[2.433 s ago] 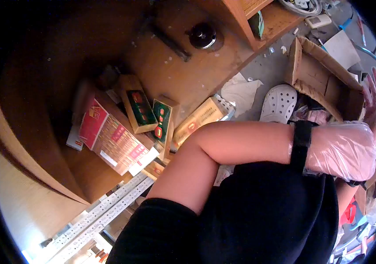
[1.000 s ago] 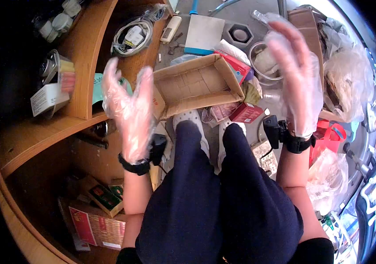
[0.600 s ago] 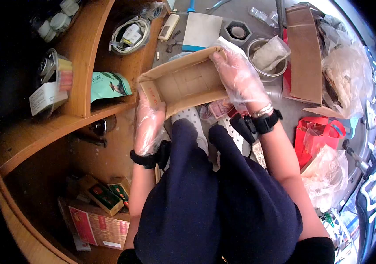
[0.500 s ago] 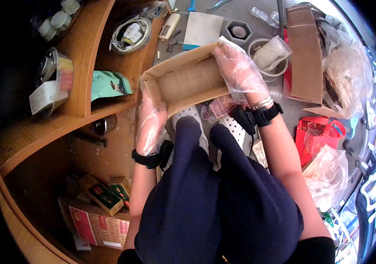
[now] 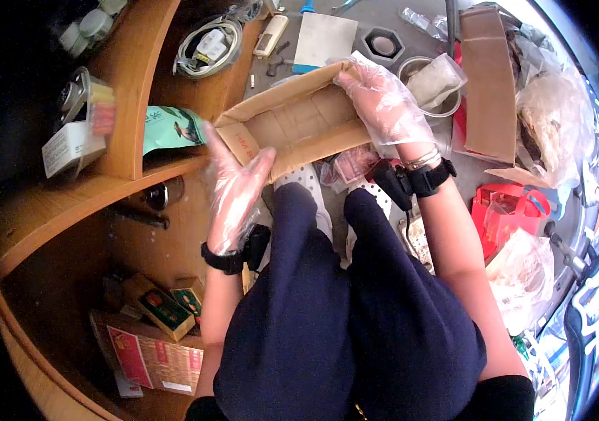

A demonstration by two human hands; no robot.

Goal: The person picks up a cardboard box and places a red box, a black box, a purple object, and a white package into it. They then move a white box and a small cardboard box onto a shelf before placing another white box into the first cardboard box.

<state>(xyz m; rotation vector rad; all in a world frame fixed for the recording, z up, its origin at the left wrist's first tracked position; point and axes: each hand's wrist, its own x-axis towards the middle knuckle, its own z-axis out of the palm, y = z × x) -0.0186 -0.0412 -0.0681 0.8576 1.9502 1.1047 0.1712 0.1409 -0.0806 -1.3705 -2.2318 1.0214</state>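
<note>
An open, shallow cardboard box (image 5: 322, 149) is held up over my knees, tilted so that its bare inside faces me. My right hand (image 5: 389, 109), in a clear plastic glove, grips its right end with the thumb over the rim. My left hand (image 5: 235, 193), gloved the same way, is at the box's left end with fingers spread and the thumb beside the near corner. Red print shows on the left inner wall. Just under the box, a pinkish plastic packet (image 5: 352, 167) lies between my white shoes.
On my left stands a wooden cabinet (image 5: 127, 140) with a coiled cable (image 5: 208, 49) and a green pouch (image 5: 173, 130). Beyond the box are a white board (image 5: 324, 41) and a metal bowl (image 5: 447, 105). A large carton (image 5: 489, 91) and a red bag (image 5: 510, 214) stand right.
My left hand has come off the box's left end and its fingers have spread. The box has shifted slightly and turned, still in my right hand.
</note>
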